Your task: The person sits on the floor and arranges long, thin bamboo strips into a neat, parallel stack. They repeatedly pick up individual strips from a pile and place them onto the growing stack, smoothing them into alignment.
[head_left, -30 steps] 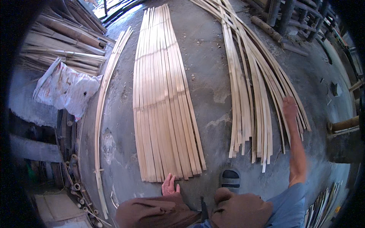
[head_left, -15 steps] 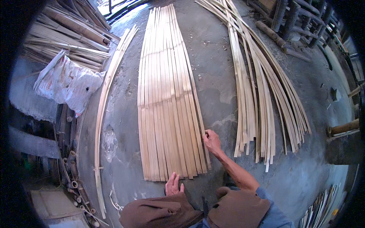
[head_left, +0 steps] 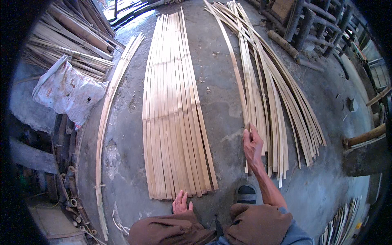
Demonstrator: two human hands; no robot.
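Flat bamboo strips lie side by side on the floor before me, their near ends roughly lined up. At those near ends rests my left hand, fingers apart and holding nothing; the fingertips are at the strip ends. My right hand is closed on a single bamboo strip, pinched toward its near end. That strip runs along the left side of a loose, fanned pile of strips. The rightmost strip of the laid-out row stands slightly apart from the others.
A narrow bundle of strips lies along the left. Beyond it are a white sack, stacked split bamboo and bamboo poles. A pole frame stands at the far right. A sandal shows beside my right knee.
My right hand has left the right edge of the laid-out row and moved right to the loose pile, where it now grips a strip. My left hand stays near the strip ends.
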